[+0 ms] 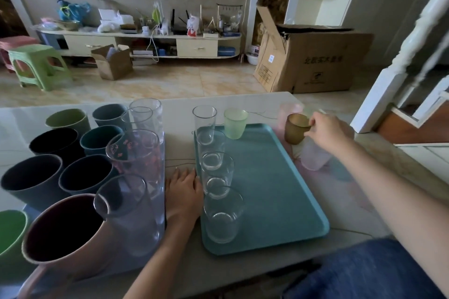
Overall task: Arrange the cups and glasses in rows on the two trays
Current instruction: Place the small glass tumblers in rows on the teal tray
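A teal tray (pixel 272 192) lies on the table in front of me, with several clear glasses (pixel 217 175) in a line along its left edge and a frosted green cup (pixel 235 122) at its far side. To the right of the tray, my right hand (pixel 326 132) grips the rim of a brown frosted cup (pixel 295 128). A pale pink frosted cup (pixel 313 156) stands just below that hand. My left hand (pixel 183 192) rests flat on the table between the tray and a second tray at the left, crowded with coloured cups (pixel 58 143) and tall clear glasses (pixel 136 160).
A large pink cup (pixel 65 230) and a green cup (pixel 9 233) stand nearest me at the left. A thin wire (pixel 262 114) runs across the table behind the teal tray. Beyond the table are a cardboard box (pixel 315 60) and a green stool (pixel 36 65).
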